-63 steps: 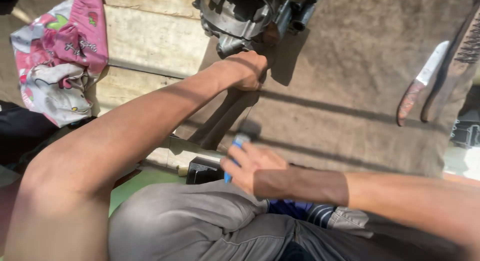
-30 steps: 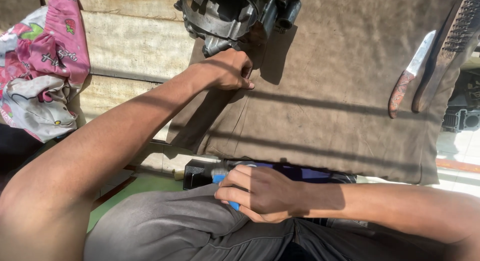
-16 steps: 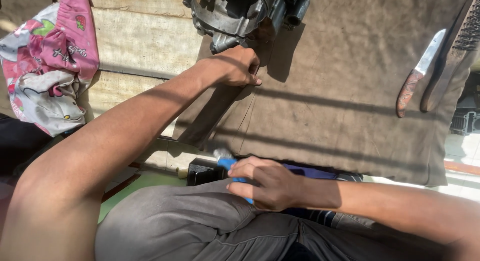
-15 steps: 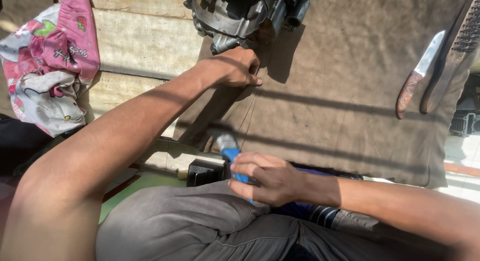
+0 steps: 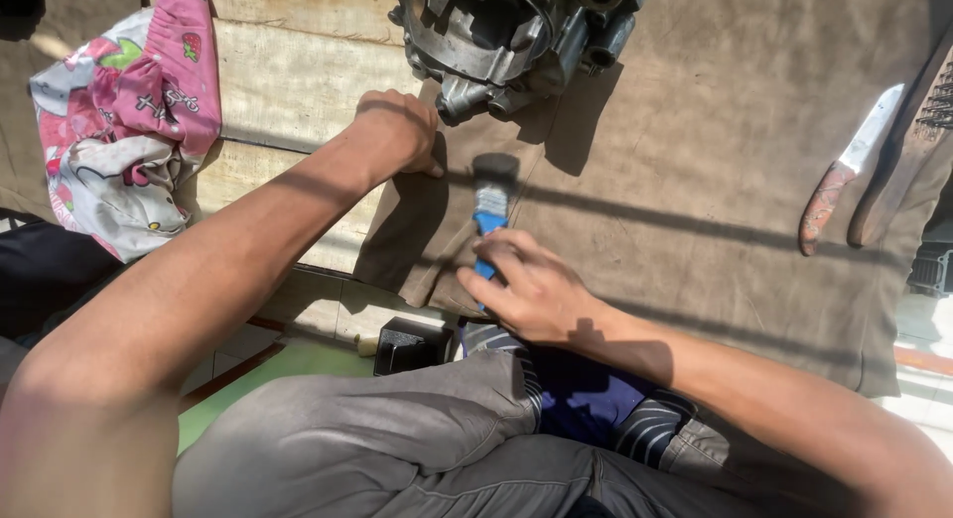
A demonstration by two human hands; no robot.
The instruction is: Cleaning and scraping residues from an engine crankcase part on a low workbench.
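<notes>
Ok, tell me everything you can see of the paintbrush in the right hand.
The paintbrush is small and flat, with a blue handle, a pale metal band and dark bristles. The right hand grips the handle near its lower end, so part of the handle is hidden under the fingers. It points away from the person, bristles toward the grey engine part but apart from it. It lies low over the brown cloth; whether the bristles touch the cloth is unclear.
</notes>
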